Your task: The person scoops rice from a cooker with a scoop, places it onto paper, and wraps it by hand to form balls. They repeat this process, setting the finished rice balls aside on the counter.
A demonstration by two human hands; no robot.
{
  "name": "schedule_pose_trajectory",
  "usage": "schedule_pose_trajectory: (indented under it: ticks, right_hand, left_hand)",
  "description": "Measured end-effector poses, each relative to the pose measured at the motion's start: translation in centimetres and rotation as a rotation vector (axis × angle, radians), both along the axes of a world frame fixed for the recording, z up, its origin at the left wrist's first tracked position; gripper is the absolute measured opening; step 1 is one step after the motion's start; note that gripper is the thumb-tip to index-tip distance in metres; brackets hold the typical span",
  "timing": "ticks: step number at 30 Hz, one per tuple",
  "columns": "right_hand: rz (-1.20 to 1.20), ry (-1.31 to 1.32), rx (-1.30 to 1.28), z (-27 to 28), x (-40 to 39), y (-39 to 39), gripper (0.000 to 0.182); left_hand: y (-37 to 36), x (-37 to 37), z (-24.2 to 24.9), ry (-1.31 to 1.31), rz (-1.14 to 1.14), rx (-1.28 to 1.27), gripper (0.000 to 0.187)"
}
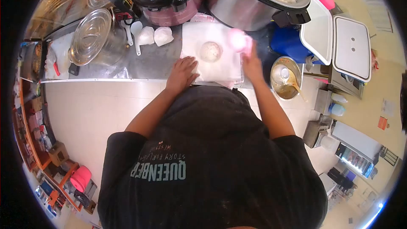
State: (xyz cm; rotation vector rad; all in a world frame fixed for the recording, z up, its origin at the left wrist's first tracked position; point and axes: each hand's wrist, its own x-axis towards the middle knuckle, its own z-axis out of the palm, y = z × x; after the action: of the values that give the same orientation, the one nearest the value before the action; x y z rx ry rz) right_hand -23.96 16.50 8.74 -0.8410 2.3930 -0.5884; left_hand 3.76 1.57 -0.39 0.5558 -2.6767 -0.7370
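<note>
A round mound of rice (211,51) lies on a stack of white wrapping paper (195,38) at the counter's front edge. My left hand (183,74) rests flat on the paper's near left corner, fingers spread. At the paper's right side my right hand (251,61) is closed around a pink cup (240,40), which is blurred and tilted over the paper. Left of the stack sit two wrapped white packets (163,36), with a white rice paddle (136,32) beside them.
A large rice cooker (241,4) full of rice and a dark-lidded cooker (169,8) stand behind the paper. To the right are a blue container (288,42) and a metal bowl (280,89) with a ladle. A lidded steel pot (101,38) stands left.
</note>
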Motion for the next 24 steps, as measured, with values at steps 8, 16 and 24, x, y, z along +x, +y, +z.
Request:
schedule_pose_trajectory:
  ticks: [8, 16, 24]
  right_hand:
    - [0.185, 0.636, -0.053, -2.2, -2.2, 4.7, 0.094]
    - [0.453, 0.317, -0.433, -7.0, 1.6, 3.7, 0.041]
    - [0.018, -0.124, -0.458, -6.7, 0.9, 4.4, 0.018]
  left_hand:
    - [-2.2, -1.5, -0.9, 0.096, 0.037, -0.061, 0.024]
    - [-4.4, -3.1, -0.7, -0.092, 0.070, 0.164, 0.033]
    - [-1.0, -1.5, 2.6, 0.117, -0.036, 0.035, 0.024]
